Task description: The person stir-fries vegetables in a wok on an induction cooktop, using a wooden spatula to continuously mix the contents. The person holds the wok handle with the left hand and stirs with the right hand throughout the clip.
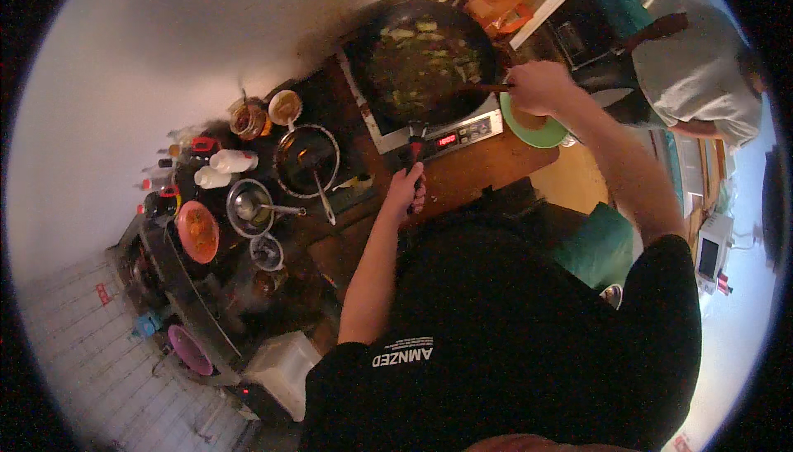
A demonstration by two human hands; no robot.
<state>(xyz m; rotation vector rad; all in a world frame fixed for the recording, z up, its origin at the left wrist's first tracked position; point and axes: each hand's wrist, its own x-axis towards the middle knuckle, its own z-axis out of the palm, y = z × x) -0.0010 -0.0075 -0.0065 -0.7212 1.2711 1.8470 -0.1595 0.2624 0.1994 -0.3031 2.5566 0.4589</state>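
Note:
My left hand [406,191] grips the black-and-red handle [416,142] of a dark wok [480,31]. Chopped greens and other pieces of food [427,49] lie in the wok, which sits on an induction cooker [477,134] with a lit red display. A thin brown handle [492,88], apparently of a spatula, is held in my right hand [540,88] at the wok's right rim; its far end is lost in the dark food. Just below my right hand and partly behind it is a green plate [536,135].
At left stand a dark pot [337,158] with a ladle, a metal bowl [232,220], seasoning jars [248,121], white bottles [232,161] and an orange-red dish of food [198,232]. An orange bag [499,3] lies behind the wok. Another person [694,74] is at the right.

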